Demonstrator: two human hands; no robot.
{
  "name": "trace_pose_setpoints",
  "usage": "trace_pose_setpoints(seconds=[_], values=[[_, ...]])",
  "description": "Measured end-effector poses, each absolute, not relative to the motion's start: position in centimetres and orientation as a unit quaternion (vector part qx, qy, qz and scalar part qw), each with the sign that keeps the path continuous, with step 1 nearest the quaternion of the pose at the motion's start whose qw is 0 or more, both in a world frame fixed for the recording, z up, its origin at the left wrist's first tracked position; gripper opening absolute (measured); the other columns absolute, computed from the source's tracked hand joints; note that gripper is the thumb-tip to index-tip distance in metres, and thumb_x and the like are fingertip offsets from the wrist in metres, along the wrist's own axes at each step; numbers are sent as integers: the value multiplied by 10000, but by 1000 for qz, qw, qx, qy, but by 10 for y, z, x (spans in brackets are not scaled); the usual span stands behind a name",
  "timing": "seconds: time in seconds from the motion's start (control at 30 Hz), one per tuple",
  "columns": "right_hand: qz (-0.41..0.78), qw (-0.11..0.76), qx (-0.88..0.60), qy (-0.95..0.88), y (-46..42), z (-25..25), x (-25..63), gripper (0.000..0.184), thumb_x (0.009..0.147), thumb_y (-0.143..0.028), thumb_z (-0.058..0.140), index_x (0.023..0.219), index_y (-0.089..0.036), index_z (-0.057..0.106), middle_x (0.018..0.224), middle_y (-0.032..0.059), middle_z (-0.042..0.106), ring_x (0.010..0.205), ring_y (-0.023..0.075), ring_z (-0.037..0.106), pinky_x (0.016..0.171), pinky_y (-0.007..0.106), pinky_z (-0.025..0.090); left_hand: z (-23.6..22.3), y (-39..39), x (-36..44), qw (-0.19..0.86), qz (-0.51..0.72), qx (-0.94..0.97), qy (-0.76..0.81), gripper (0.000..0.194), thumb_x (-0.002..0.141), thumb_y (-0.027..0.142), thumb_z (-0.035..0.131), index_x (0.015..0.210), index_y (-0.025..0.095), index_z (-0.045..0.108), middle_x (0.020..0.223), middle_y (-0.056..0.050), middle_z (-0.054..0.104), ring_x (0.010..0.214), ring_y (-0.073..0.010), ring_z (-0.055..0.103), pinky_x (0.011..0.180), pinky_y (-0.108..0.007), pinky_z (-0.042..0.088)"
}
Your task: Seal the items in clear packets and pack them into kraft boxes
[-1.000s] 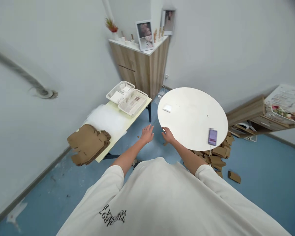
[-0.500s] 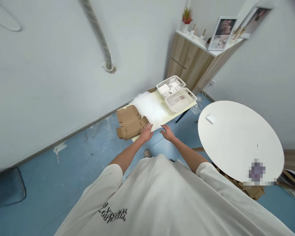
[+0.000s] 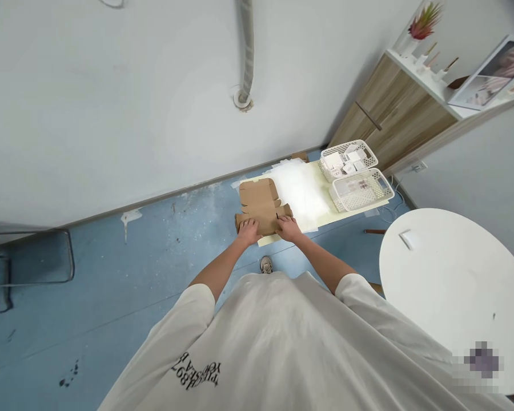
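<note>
A brown cardboard box blank (image 3: pixel 258 201), with cut flaps and slots, lies on the left end of the narrow pale-yellow table (image 3: pixel 269 240). Its near side is bent up a little. My left hand (image 3: pixel 249 231) grips the near left part, fingers curled over the edge. At the near right corner, my right hand (image 3: pixel 288 227) has its fingers closed on a side flap. More cardboard seems to lie beneath, but I cannot tell how much. Right of the blank spreads a glaring white pile (image 3: pixel 302 188), its details washed out.
Two white plastic baskets stand at the table's right end; the back basket (image 3: pixel 325 165) holds small white boxes, the front basket (image 3: pixel 340 200) a few small items. A round white table (image 3: pixel 445 268) is at right, a wooden cabinet (image 3: pixel 402 103) behind, a metal-framed chair (image 3: pixel 38 257) at left.
My left hand has moved from the blank's right side to its near left edge. My right hand has come onto the right flap. The view has turned left, shifting the surroundings rightward.
</note>
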State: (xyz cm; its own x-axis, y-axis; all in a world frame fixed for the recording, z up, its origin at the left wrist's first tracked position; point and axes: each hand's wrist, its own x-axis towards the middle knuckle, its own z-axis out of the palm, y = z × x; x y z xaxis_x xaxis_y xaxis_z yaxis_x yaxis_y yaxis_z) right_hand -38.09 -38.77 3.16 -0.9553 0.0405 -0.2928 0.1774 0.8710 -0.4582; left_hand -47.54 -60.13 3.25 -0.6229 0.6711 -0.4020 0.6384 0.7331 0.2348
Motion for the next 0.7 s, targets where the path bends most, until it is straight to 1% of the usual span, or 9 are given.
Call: trace_pose_setpoints(seconds=[0.13,0.2,0.27,0.37,0.43,0.5,0.7], values=[[-242,155,73,955,-384,23,-385,450,890,-294,625,1337,-245,616,1447,110,568,1406,326,399,1175,524,244,31,-605,-484,267,54,355,894,565,860,510,661,1338,225,561,1475,-148,483,1383,-345,422,1143,-478,326],[-244,155,80,954,-382,20,-386,414,919,-307,586,1327,-259,626,1411,99,601,1370,324,435,1160,522,264,31,-605,-487,270,61,355,893,511,884,503,622,1311,222,590,1468,-137,492,1364,-339,441,1132,-476,342],[-249,151,88,953,-382,18,-387,365,954,-320,533,1295,-263,650,1370,100,628,1330,327,467,1143,524,280,32,-606,-488,263,66,362,892,405,934,448,551,1248,206,634,1413,-135,536,1325,-324,476,1110,-465,367],[-241,148,88,955,-383,17,-390,332,976,-344,498,1234,-254,686,1323,107,647,1307,330,471,1130,525,291,32,-607,-487,241,65,386,888,296,959,284,479,1151,190,683,1319,-142,586,1285,-303,501,1086,-451,382],[-226,146,84,959,-386,16,-390,331,955,-340,523,1227,-253,692,1312,108,648,1310,335,455,1132,530,287,32,-609,-486,236,59,396,886,285,932,200,486,1123,190,696,1312,-145,584,1282,-302,495,1083,-453,372],[-211,141,80,964,-388,16,-390,346,932,-314,536,1235,-250,691,1309,114,646,1306,340,446,1137,540,275,34,-610,-484,234,56,395,886,296,911,157,493,1123,192,697,1296,-145,590,1275,-304,495,1086,-456,358],[-184,116,61,974,-389,19,-390,380,934,-277,492,1252,-229,694,1292,136,643,1291,347,431,1149,552,232,46,-613,-477,167,67,418,890,339,950,137,393,1167,172,651,1186,-141,630,1165,-284,549,1095,-439,327]])
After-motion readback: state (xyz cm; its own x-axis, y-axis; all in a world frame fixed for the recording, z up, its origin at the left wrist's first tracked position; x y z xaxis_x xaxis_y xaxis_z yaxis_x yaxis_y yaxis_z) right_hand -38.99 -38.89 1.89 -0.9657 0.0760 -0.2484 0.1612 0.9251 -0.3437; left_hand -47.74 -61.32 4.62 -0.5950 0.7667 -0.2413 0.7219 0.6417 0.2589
